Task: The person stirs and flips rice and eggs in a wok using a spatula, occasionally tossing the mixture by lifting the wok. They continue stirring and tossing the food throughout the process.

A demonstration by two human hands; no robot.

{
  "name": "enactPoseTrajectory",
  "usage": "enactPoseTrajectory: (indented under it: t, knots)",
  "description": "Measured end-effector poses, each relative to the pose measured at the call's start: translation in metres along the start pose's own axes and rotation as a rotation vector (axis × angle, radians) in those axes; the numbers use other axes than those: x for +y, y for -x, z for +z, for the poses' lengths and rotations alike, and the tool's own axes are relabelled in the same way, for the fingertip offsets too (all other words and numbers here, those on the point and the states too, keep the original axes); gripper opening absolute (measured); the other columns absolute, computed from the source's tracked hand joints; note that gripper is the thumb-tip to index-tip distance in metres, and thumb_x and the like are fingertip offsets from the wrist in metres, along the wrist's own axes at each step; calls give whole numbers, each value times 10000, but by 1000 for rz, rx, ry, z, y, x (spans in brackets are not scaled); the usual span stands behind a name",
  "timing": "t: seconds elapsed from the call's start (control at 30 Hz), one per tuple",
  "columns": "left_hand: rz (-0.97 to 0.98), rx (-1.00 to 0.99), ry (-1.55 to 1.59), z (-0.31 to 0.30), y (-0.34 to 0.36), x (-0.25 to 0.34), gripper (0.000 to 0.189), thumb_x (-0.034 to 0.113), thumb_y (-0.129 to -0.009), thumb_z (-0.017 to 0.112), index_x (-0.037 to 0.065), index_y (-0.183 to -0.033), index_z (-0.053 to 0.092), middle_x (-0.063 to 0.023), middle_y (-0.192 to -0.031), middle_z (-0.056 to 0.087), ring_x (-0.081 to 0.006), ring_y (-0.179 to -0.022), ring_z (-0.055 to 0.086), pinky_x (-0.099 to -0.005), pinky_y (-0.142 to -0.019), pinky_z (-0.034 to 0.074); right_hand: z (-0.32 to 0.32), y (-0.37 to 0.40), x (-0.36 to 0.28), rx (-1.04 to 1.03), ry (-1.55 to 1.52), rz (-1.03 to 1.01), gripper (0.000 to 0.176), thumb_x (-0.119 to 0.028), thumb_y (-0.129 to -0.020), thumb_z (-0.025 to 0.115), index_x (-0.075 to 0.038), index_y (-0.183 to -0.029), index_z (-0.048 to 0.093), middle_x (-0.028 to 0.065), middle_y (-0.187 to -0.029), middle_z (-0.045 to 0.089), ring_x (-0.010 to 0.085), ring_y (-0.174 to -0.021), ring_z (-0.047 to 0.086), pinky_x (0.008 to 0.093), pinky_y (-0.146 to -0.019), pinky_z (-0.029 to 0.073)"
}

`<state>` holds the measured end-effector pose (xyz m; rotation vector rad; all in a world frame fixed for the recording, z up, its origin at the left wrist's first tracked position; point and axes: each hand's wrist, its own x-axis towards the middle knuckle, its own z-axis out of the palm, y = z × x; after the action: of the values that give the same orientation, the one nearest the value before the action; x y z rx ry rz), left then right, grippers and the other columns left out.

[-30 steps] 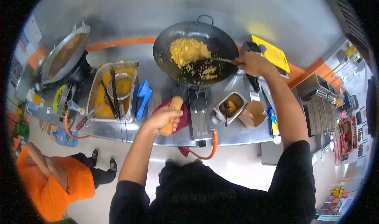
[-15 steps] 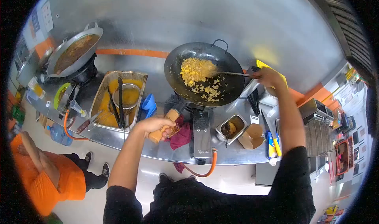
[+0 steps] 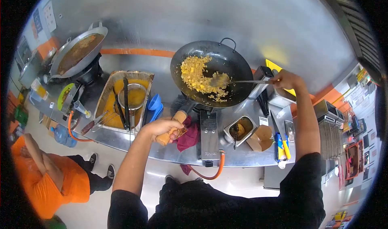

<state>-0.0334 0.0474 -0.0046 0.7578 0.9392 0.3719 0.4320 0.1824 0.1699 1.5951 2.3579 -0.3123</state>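
Observation:
My left hand (image 3: 163, 130) is wrapped round the wooden handle (image 3: 180, 116) of a black wok (image 3: 238, 77), which rests on a single gas burner (image 3: 209, 138). Yellow fried food in small grains (image 3: 195, 73) lies over the wok's left and lower part. My right hand (image 3: 286, 80) grips the long handle of a metal spatula (image 3: 252, 82) from the right. The spatula's head is down among the food near the wok's middle and looks blurred. A dark red cloth (image 3: 190, 136) lies beside my left hand.
Left of the wok stand an oil tray (image 3: 149, 81) with a strainer and tongs, a blue scoop (image 3: 155, 103) and a large filled pan (image 3: 76, 55). On the right are a sauce container (image 3: 241, 130), a carton (image 3: 260, 138) and a knife (image 3: 285, 146). A person in orange (image 3: 68, 180) stands lower left.
The spatula head has shifted slightly within the wok, with my right hand a little further right and lower. Food is spread further left and down. The whole view has shifted slightly.

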Motion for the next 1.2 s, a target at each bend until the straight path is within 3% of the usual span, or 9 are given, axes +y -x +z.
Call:
enactPoseTrajectory:
  t: [0.2, 0.37, 0.63, 0.8, 0.87, 0.93, 1.0, 1.07, 1.2]
  knots:
    - [102, 87, 149, 63, -22, -33, 166, 163, -851, 628, 67, -903, 503, -36, -683, 533, -144, -534, 543, -312, -470, 503, 15, -18, -64, 310, -74, -73, 297, -219, -808, 622, -152, -1087, 697, 120, -877, 697, 276, -765, 663, 372, -756, 505]
    - [191, 130, 157, 92, -45, -48, 147, 157, -877, 595, 69, -916, 483, -31, -692, 521, -144, -529, 533, -312, -454, 486, -81, 57, -129, -279, -3, 162, 283, -252, -850, 593, -133, -1080, 710, 91, -625, 588, 153, -465, 517, 314, -449, 444]
    - [170, 125, 94, 87, -44, -45, 145, 170, -885, 592, 81, -931, 487, -32, -700, 535, -136, -544, 544, -314, -469, 502, -28, 38, -160, -235, -304, 201, 271, -295, -884, 545, -115, -1006, 707, -6, -566, 497, 98, -426, 455, 279, -387, 385]
    - [189, 163, 106, 93, -45, -46, 153, 164, -872, 591, 83, -939, 480, -35, -703, 533, -135, -550, 547, -315, -465, 506, 17, -32, -174, -29, 20, 181, 270, -255, -920, 503, -102, -1028, 698, 15, -573, 521, 97, -412, 478, 254, -363, 384]
    - [185, 163, 93, 87, -42, -44, 149, 154, -865, 587, 81, -939, 480, -40, -704, 533, -138, -549, 548, -318, -459, 509, 7, -16, -170, -113, 213, 104, 289, -242, -918, 489, -75, -1053, 683, 62, -589, 552, 120, -418, 505, 273, -367, 404]
    - [172, 158, 57, 82, -42, -45, 174, 178, -864, 602, 90, -936, 470, -29, -701, 526, -130, -545, 535, -306, -475, 505, -16, 33, -169, -198, -338, 205, 310, -254, -910, 483, -41, -1020, 680, 98, -605, 566, 140, -406, 503, 308, -360, 410]
    - [168, 144, 64, 78, -42, -44, 174, 178, -863, 604, 92, -937, 473, -29, -700, 525, -129, -543, 531, -306, -472, 500, 10, 4, -172, -177, -266, 267, 313, -257, -897, 490, -38, -1004, 687, 172, -688, 632, 251, -494, 594, 394, -465, 486]
    - [165, 134, 67, 71, -38, -43, 174, 179, -861, 606, 94, -937, 475, -29, -700, 524, -129, -541, 527, -306, -470, 495, 61, -56, -149, 334, -74, 51, 306, -184, -816, 556, 32, -1004, 664, 265, -798, 660, 381, -684, 659, 424, -636, 540]
    - [117, 121, 2, 40, -21, -29, 167, 193, -860, 616, 73, -903, 508, -23, -677, 525, -118, -530, 514, -286, -467, 469, -6, 29, -142, 210, 42, 95, 263, -82, -764, 539, 21, -958, 683, 273, -904, 660, 390, -885, 662, 453, -791, 529]
